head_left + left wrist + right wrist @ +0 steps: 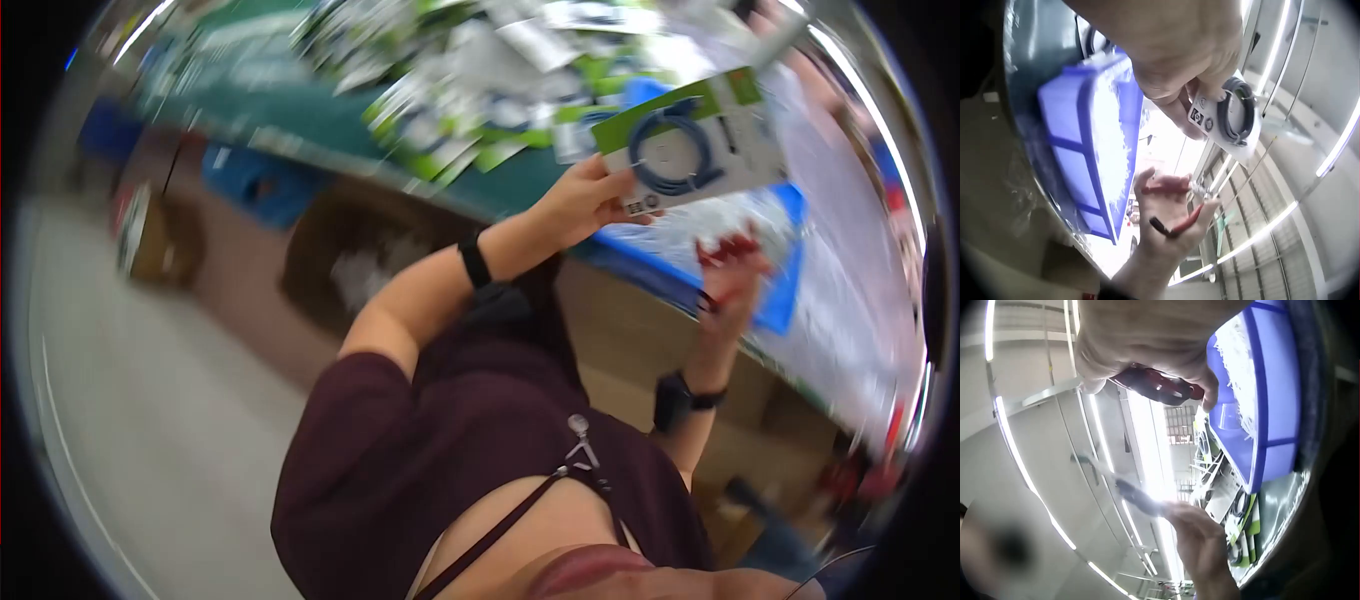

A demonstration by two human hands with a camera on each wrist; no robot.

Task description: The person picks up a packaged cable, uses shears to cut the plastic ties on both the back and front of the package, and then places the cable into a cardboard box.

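My left hand [590, 200] pinches the near-left corner of a green and white cardboard pack [745, 150], lifting it above the table's edge. A coiled blue-grey cable [668, 150] lies on the card's face. In the left wrist view the cable coil [1237, 111] shows edge-tilted beyond the fingers. Below and to the right of the card, my right hand [733, 270] holds red-handled pliers [1186, 215] across its palm, apart from the card. The right wrist view shows the red handle [1160, 386] under curled fingers; the pliers' tip is blurred.
A blue plastic bin [1088, 150] with clear, shredded-looking plastic stands at the table's edge beside the hands. Several similar cable packs [470, 110] lie heaped on the green tabletop [250, 95]. A brown container [330, 250] with whitish scraps and a blue stool [255, 185] stand below.
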